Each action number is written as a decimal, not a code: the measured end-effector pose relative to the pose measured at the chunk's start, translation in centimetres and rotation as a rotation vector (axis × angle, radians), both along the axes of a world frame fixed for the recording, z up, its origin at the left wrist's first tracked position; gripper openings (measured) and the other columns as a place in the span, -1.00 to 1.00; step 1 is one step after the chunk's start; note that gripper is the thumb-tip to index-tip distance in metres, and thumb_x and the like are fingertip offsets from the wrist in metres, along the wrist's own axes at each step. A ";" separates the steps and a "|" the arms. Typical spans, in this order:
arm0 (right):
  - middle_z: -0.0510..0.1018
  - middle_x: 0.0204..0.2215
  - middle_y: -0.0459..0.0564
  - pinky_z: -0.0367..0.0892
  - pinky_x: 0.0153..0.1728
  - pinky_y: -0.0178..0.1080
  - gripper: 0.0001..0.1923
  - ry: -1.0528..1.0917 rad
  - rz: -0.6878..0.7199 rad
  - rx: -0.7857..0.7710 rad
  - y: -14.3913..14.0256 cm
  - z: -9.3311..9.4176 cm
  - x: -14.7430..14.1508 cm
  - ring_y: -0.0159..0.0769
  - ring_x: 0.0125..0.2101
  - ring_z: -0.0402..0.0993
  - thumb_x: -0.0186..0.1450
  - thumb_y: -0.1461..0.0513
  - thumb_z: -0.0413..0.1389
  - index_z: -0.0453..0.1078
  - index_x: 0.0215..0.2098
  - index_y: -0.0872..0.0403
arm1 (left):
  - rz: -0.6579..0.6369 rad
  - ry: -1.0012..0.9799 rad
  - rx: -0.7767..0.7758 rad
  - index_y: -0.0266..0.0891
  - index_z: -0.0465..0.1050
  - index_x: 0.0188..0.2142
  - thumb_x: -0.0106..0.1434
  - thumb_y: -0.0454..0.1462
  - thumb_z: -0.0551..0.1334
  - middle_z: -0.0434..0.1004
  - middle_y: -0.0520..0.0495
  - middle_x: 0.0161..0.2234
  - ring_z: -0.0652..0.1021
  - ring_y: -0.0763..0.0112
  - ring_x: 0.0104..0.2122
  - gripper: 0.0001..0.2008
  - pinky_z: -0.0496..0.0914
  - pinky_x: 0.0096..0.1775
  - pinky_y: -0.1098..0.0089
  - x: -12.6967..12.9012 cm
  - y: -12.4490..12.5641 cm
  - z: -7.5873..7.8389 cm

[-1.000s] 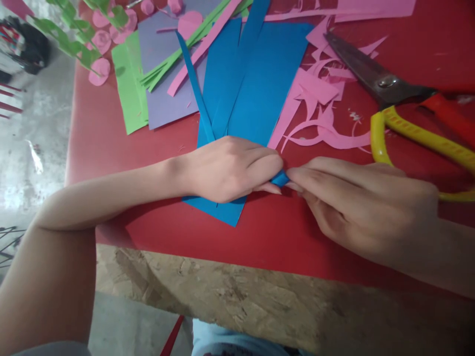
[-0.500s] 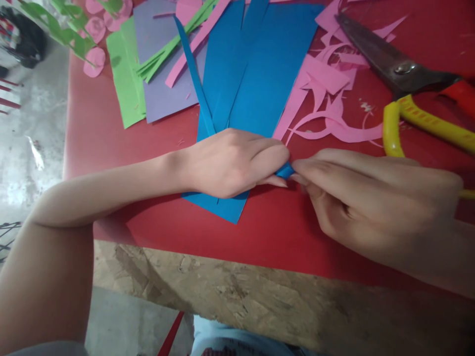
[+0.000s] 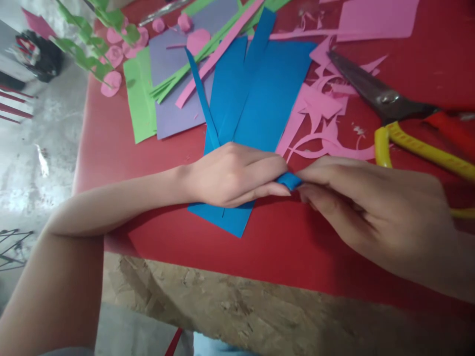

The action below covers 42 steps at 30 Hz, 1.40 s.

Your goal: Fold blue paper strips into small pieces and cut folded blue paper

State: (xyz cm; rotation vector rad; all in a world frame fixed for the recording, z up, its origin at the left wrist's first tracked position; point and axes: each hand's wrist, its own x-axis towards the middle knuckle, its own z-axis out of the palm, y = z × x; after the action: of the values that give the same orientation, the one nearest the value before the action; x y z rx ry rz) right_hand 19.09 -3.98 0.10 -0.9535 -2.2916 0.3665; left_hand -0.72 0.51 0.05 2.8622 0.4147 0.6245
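Note:
My left hand (image 3: 233, 174) rests on a blue paper sheet (image 3: 260, 104) cut into long strips on the red table (image 3: 282, 242). Its fingertips pinch a small rolled blue strip end (image 3: 290, 180). My right hand (image 3: 371, 210) meets it from the right and pinches the same blue roll between thumb and fingers. One loose blue strip (image 3: 202, 101) runs up and away from my left hand.
Large scissors (image 3: 386, 101) with yellow and red handles lie at the right. Pink paper scraps (image 3: 322, 118) sit beside the blue sheet. Green (image 3: 139, 101) and purple sheets (image 3: 172, 111), pink rolled paper flowers (image 3: 111, 83) and green strips lie at the far left. The table's near edge is chipboard.
Both hands stay pinched on the blue roll, which looks slightly thicker. The view has shifted a little down and right.

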 end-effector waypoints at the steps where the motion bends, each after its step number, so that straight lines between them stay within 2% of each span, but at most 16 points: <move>1: 0.56 -0.39 -0.14 0.35 -0.38 -0.43 -0.88 0.016 -0.005 -0.019 0.1 0.1 0.0 -0.48 -0.39 0.49 0.35 0.29 -0.06 0.30 -0.29 0.04 | 0.016 -0.035 -0.015 -0.29 0.26 -0.39 0.40 -0.15 -0.24 0.41 -0.02 -0.56 0.42 0.52 -0.56 -0.57 0.22 -0.52 0.47 0.0 0.0 0.0; 4: 0.49 -0.52 -0.21 0.28 -0.57 -0.46 -0.96 0.100 -0.060 -0.090 0.2 0.4 -0.1 -0.54 -0.60 0.37 0.30 0.25 0.04 0.29 -0.32 0.05 | 0.032 -0.053 -0.045 -0.31 0.28 -0.40 0.40 -0.16 -0.23 0.41 -0.01 -0.57 0.40 0.53 -0.57 -0.57 0.21 -0.52 0.47 0.1 0.0 0.0; 6: 0.46 -0.53 -0.23 0.23 -0.64 -0.46 -0.95 0.155 -0.071 -0.135 0.3 0.4 -0.1 -0.56 -0.64 0.31 0.30 0.22 0.04 0.29 -0.30 0.04 | 0.028 -0.050 -0.082 -0.32 0.29 -0.41 0.40 -0.17 -0.22 0.41 -0.02 -0.58 0.40 0.52 -0.58 -0.56 0.21 -0.51 0.47 0.3 0.0 0.3; 11: 0.51 -0.45 -0.20 0.31 -0.44 -0.51 -0.94 0.172 -0.038 -0.124 0.3 0.5 0.1 -0.55 -0.47 0.41 0.32 0.29 0.00 0.30 -0.29 0.05 | 0.011 -0.020 -0.331 -0.32 0.31 -0.44 0.40 -0.18 -0.20 0.40 -0.03 -0.58 0.40 0.54 -0.56 -0.55 0.27 -0.47 0.50 0.5 -0.5 1.1; 14: 0.50 -0.45 -0.20 0.31 -0.47 -0.54 -0.96 0.231 0.000 -0.196 0.3 0.6 0.1 -0.59 -0.51 0.38 0.29 0.30 0.03 0.30 -0.31 0.07 | 0.006 -0.025 -0.393 -0.29 0.29 -0.49 0.39 -0.17 -0.19 0.37 -0.01 -0.61 0.39 0.54 -0.58 -0.55 0.26 -0.48 0.50 0.5 -0.6 1.3; 18: 0.49 -0.48 -0.20 0.28 -0.64 -0.52 -0.94 0.418 0.033 -0.543 0.4 0.7 0.1 -0.55 -0.58 0.37 0.24 0.26 0.09 0.32 -0.29 0.04 | -0.006 -0.060 -0.351 -0.28 0.26 -0.47 0.35 -0.08 -0.07 0.37 0.05 -0.61 0.37 0.59 -0.60 -0.61 0.19 -0.52 0.51 0.4 -0.7 1.1; 21: 0.48 -0.50 -0.15 0.27 -0.71 -0.47 -0.91 0.517 0.012 -0.793 0.4 0.8 0.0 -0.48 -0.57 0.41 0.21 0.18 0.11 0.33 -0.34 0.03 | 0.060 -0.099 -0.258 -0.28 0.24 -0.38 0.32 -0.09 0.03 0.44 0.05 -0.52 0.40 0.62 -0.56 -0.70 0.19 -0.52 0.55 0.5 -0.9 0.8; 25: 0.44 -0.56 -0.16 0.22 -0.75 -0.46 -0.91 0.527 0.031 -0.867 0.5 0.8 -0.1 -0.50 -0.64 0.35 0.20 0.18 0.09 0.32 -0.36 0.03 | 0.118 -0.105 -0.113 -0.29 0.22 -0.35 0.33 -0.12 0.03 0.45 0.03 -0.49 0.39 0.63 -0.55 -0.74 0.19 -0.52 0.56 0.6 -1.1 0.6; 29: 0.28 -0.70 -0.25 0.18 -0.76 -0.46 -0.93 0.453 0.077 -0.793 0.5 0.6 0.1 -0.55 -0.75 0.20 0.23 0.21 0.06 0.30 -0.32 0.05 | 0.132 -0.055 0.029 -0.28 0.21 -0.35 0.37 -0.14 -0.05 0.41 0.05 -0.51 0.38 0.61 -0.58 -0.73 0.16 -0.55 0.51 0.6 -1.2 0.7; 31: 0.29 -0.68 -0.24 0.17 -0.75 -0.46 -0.95 0.381 0.123 -0.698 0.4 0.5 0.4 -0.56 -0.73 0.20 0.26 0.23 0.02 0.29 -0.33 0.05 | 0.124 -0.032 0.076 -0.26 0.20 -0.38 0.38 -0.13 -0.08 0.38 0.07 -0.54 0.39 0.60 -0.58 -0.70 0.14 -0.56 0.49 0.6 -1.2 0.8; 34: 0.34 -0.60 -0.19 0.20 -0.65 -0.41 -0.92 0.251 0.195 -0.443 0.4 0.2 0.9 -0.54 -0.66 0.24 0.30 0.28 -0.03 0.28 -0.33 0.06 | 0.093 -0.006 0.089 -0.25 0.20 -0.40 0.39 -0.12 -0.12 0.37 0.07 -0.55 0.40 0.58 -0.58 -0.67 0.14 -0.56 0.46 0.5 -1.2 0.7; 38: 0.46 -0.46 -0.10 0.28 -0.47 -0.36 -0.91 0.121 0.217 -0.096 0.5 -0.2 1.3 -0.44 -0.46 0.41 0.32 0.33 -0.06 0.26 -0.29 0.08 | 0.029 0.026 0.087 -0.25 0.20 -0.38 0.40 -0.14 -0.17 0.40 0.04 -0.54 0.40 0.54 -0.58 -0.66 0.18 -0.54 0.45 0.3 -1.1 0.5; 42: 0.45 -0.50 -0.08 0.22 -0.53 -0.28 -0.89 -0.018 0.193 0.118 0.4 -0.4 1.3 -0.40 -0.53 0.39 0.32 0.35 -0.06 0.28 -0.32 0.11 | -0.019 0.057 0.085 -0.25 0.20 -0.38 0.40 -0.16 -0.19 0.43 0.00 -0.53 0.41 0.51 -0.55 -0.66 0.23 -0.50 0.45 0.3 -1.0 0.5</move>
State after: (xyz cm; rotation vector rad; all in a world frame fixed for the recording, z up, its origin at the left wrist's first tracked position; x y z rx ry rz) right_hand 20.38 -3.55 -0.31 -0.6827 -2.3996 0.3003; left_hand -0.44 -0.51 0.55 2.9669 0.3785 0.5712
